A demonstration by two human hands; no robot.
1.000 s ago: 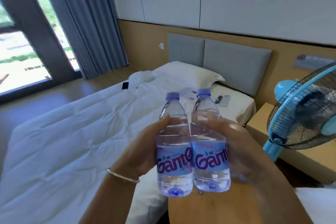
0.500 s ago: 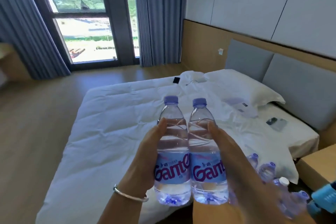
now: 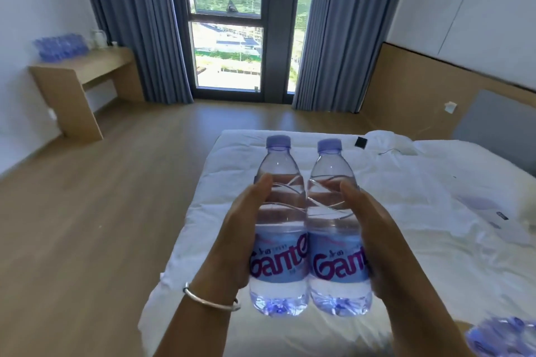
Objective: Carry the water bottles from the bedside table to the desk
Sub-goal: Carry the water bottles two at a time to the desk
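Carrying two full water bottles, pressed side by side above the bed: left hand and right hand clasp their outer flanks. Likely heavy, smooth plastic; mid-body hold suits them. Desk stands well apart.

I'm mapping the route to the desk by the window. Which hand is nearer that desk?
Left. The left hand holds the left bottle on the side toward the desk, far off at left; the right hand, on the right bottle, is farther.
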